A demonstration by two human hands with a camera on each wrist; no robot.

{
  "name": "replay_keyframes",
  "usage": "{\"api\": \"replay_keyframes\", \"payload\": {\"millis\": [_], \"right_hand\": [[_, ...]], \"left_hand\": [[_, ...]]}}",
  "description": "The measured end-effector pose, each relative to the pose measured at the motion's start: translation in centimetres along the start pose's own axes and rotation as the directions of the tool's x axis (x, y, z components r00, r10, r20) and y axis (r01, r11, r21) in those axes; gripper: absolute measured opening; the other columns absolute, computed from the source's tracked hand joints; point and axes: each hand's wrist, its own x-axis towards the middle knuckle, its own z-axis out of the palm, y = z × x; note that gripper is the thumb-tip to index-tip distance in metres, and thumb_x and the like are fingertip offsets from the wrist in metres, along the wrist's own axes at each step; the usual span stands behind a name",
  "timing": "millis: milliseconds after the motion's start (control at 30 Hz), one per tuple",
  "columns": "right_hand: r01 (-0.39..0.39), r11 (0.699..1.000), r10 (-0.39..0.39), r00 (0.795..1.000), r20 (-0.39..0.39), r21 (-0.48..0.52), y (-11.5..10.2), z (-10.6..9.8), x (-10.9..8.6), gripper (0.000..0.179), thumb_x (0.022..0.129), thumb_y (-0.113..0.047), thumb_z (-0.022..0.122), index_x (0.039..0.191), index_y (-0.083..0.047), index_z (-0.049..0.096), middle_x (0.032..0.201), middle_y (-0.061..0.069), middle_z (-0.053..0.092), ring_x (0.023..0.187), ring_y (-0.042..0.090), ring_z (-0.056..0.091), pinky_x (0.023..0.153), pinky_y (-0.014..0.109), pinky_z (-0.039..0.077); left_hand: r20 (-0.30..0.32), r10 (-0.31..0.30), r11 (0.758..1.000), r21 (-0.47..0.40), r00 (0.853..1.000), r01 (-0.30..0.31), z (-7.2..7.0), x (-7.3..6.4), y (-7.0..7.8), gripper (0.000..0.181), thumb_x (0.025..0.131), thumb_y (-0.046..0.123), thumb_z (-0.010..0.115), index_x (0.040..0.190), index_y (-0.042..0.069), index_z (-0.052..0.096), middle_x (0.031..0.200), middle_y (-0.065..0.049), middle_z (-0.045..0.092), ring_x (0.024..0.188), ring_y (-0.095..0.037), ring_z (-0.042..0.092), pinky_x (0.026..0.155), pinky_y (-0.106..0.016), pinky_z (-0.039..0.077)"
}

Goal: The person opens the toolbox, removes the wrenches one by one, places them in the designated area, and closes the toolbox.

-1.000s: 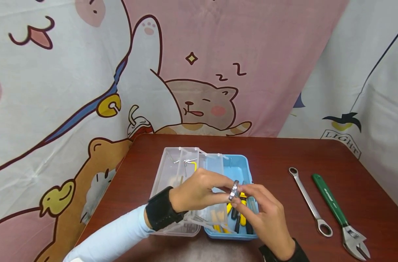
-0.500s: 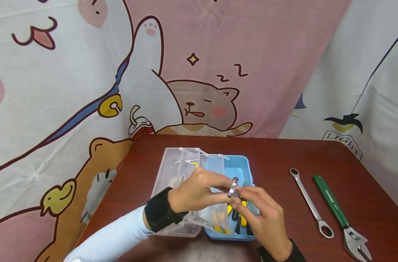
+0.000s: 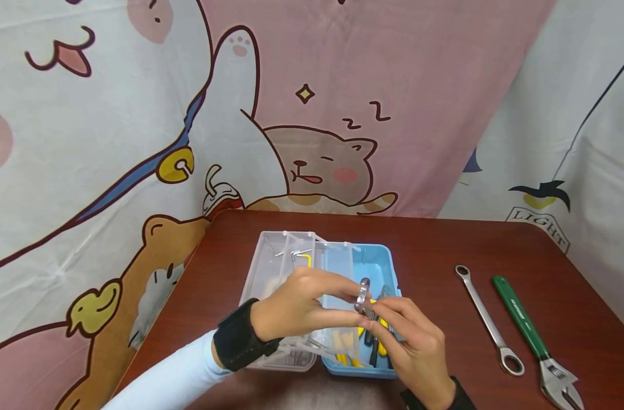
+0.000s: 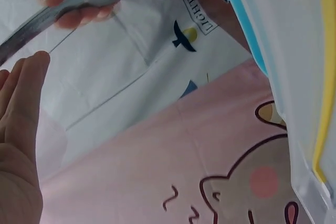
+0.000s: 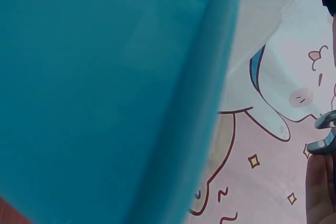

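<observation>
Left hand sits a bit further left than a second ago, thumb and forefinger spread wider, fingers straight; can't tell if it still touches metal. Right hand pinches the open-ended wrench near its fork, now slightly more to the left. Likely means the right hand bears most of the hold. Hands close together, wrench between them.

Containers: blue box below both hands, with yellow-and-black tools partly hidden by the right hand. Clear tray behind and under the left hand, with L-shaped keys beyond that hand. Right of the right hand: green-handled adjustable wrench, then slimmer ring wrench.
</observation>
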Motion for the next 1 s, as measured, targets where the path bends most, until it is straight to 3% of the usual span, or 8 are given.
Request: {"api": "replay_keyframes", "payload": {"millis": [133,300,367,500,567,667,800,1000], "right_hand": [[-0.045,0.999,0.045,0.999,0.015,-0.031,0.0,-0.3,-0.2,0.034,0.070,-0.001,0.079,0.103,-0.004,0.071,0.094,0.004,0.064,0.083,0.015,0.061,0.071,0.018,0.050],[-0.072,0.996,0.073,0.997,0.018,-0.047,0.6,-0.6,-0.7,0.040,0.068,0.001,0.080,0.106,-0.006,0.071,0.096,0.002,0.064,0.084,0.012,0.061,0.069,0.017,0.049],[-0.077,0.996,0.077,0.997,0.017,-0.046,0.9,-0.6,-1.0,0.040,0.069,0.000,0.079,0.107,-0.007,0.071,0.097,0.002,0.064,0.084,0.011,0.060,0.067,0.016,0.048],[-0.091,0.995,0.092,0.996,0.016,-0.048,1.3,-0.7,-1.3,0.039,0.070,-0.002,0.079,0.108,-0.009,0.071,0.097,0.001,0.063,0.082,0.010,0.057,0.061,0.016,0.045],[-0.097,0.994,0.098,0.995,0.014,-0.055,1.4,-0.7,-1.5,0.038,0.070,-0.002,0.080,0.107,-0.009,0.071,0.097,0.000,0.063,0.081,0.010,0.057,0.059,0.016,0.043],[-0.109,0.991,0.111,0.994,0.019,-0.079,1.5,-0.7,-1.7,0.037,0.069,-0.003,0.080,0.105,-0.009,0.072,0.096,-0.001,0.063,0.080,0.008,0.055,0.058,0.016,0.043],[-0.120,0.988,0.122,0.992,0.019,-0.098,1.7,-0.9,-1.9,0.037,0.068,-0.003,0.081,0.104,-0.008,0.072,0.096,-0.001,0.062,0.074,0.004,0.049,0.052,0.012,0.034],[-0.135,0.983,0.137,0.990,0.011,-0.125,2.2,-1.4,-2.2,0.041,0.067,-0.002,0.082,0.105,-0.009,0.072,0.096,0.000,0.063,0.068,0.003,0.045,0.049,0.012,0.031]], "left_hand": [[-0.111,0.000,1.000,-0.003,0.994,-0.001,-1.5,-0.9,0.3,0.034,0.078,0.019,0.079,0.106,0.004,0.068,0.095,-0.005,0.071,0.088,-0.005,0.066,0.074,-0.022,0.053],[-0.257,-0.027,0.999,0.032,0.966,0.036,-4.1,-2.4,1.1,0.032,0.077,0.014,0.078,0.105,0.002,0.068,0.095,-0.011,0.071,0.084,-0.013,0.068,0.071,-0.030,0.055],[-0.308,-0.047,0.995,0.070,0.950,0.072,-5.1,-2.9,1.6,0.032,0.075,0.011,0.079,0.104,0.002,0.069,0.095,-0.011,0.071,0.077,-0.008,0.067,0.066,-0.025,0.054],[-0.403,-0.101,0.977,0.130,0.910,0.166,-6.5,-4.1,2.7,0.034,0.070,0.001,0.080,0.102,0.001,0.069,0.092,-0.012,0.071,0.063,-0.001,0.058,0.047,-0.012,0.037],[-0.447,-0.122,0.966,0.151,0.886,0.209,-6.9,-4.9,3.1,0.036,0.067,-0.004,0.079,0.102,0.000,0.069,0.091,-0.014,0.071,0.063,-0.002,0.058,0.047,-0.011,0.036],[-0.506,-0.152,0.947,0.170,0.849,0.271,-7.4,-6.7,3.1,0.039,0.066,-0.009,0.078,0.104,-0.003,0.068,0.094,-0.018,0.070,0.082,-0.019,0.069,0.061,-0.021,0.052],[-0.580,-0.201,0.887,0.234,0.790,0.398,-7.9,-10.1,2.3,0.042,0.067,-0.009,0.078,0.107,-0.002,0.068,0.098,-0.017,0.070,0.085,-0.018,0.069,0.070,-0.026,0.054],[-0.670,-0.285,0.736,0.305,0.686,0.604,-7.9,-14.1,1.0,0.038,0.071,0.000,0.079,0.108,0.005,0.070,0.098,-0.011,0.071,0.085,-0.010,0.068,0.070,-0.019,0.052]]}}
